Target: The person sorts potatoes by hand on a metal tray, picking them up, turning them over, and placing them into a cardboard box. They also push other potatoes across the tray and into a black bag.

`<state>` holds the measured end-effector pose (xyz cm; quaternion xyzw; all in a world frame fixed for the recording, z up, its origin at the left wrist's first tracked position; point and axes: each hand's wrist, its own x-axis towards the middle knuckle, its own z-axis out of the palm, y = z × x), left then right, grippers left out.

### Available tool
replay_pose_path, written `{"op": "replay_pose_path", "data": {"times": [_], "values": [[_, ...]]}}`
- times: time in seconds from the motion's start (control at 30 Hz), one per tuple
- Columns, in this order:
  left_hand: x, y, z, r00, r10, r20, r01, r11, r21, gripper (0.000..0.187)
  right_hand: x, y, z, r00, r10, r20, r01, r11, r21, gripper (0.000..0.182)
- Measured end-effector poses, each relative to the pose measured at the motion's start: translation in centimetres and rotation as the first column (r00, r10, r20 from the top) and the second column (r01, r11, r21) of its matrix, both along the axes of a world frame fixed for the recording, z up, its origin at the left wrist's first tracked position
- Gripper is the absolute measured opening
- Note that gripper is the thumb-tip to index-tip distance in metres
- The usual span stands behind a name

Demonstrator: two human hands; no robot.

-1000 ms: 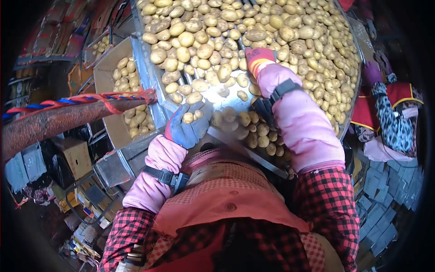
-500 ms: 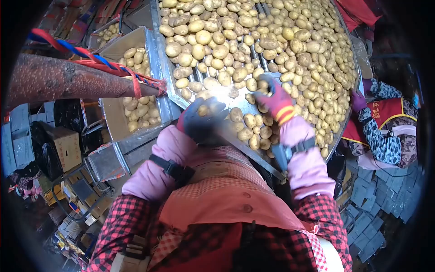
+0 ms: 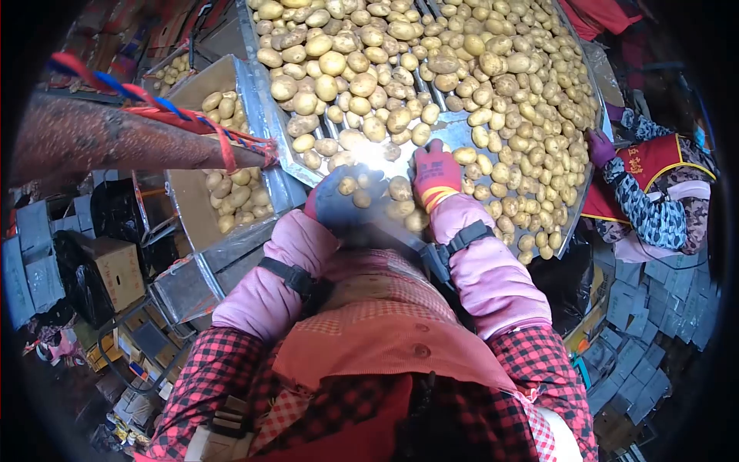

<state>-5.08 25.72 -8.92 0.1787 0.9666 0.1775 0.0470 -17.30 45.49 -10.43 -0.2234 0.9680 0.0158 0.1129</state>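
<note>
My left hand, in a dark blue glove with a pink cuff, is cupped at the near corner of the sorting table. Two small potatoes rest in its hold; the fingers are partly blurred. My right hand, in a pink-purple glove with a yellow-striped cuff, lies just to the right, upright on the metal surface. Its back faces me and its fingers are mostly hidden. Several potatoes lie between the two hands, against or close to the right palm. Glare whitens the metal beyond them.
The slatted sorting table carries a wide spread of potatoes. At left stands a lined carton of potatoes beneath a rusty pole wound with cords. A co-worker in a red vest reaches the table's right edge.
My right hand has moved left and nearer my left hand, and the potatoes in front of me have shifted left with it. Bare metal shows where they lay. A second potato now shows at my left hand.
</note>
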Motion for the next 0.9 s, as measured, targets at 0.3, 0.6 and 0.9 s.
{"op": "replay_pose_path", "data": {"times": [0.3,0.6,0.9], "values": [[1.7,0.5,-0.6,0.873,-0.241,0.425,-0.433,0.021,0.901,0.041,4.0,-2.5,8.2,0.956,0.061,0.286,0.122,0.806,-0.579,0.055],[4.5,-1.7,1.7,0.663,-0.646,0.378,-0.692,-0.722,-0.022,0.057,2.3,0.8,6.8,0.716,0.323,0.619,0.677,-0.105,-0.729,0.042],[15.4,-13.0,3.7,0.653,0.203,0.730,-0.656,-0.331,0.679,0.044,7.1,-6.4,10.1,0.096,0.793,0.601,0.995,-0.052,-0.090,0.045]]}}
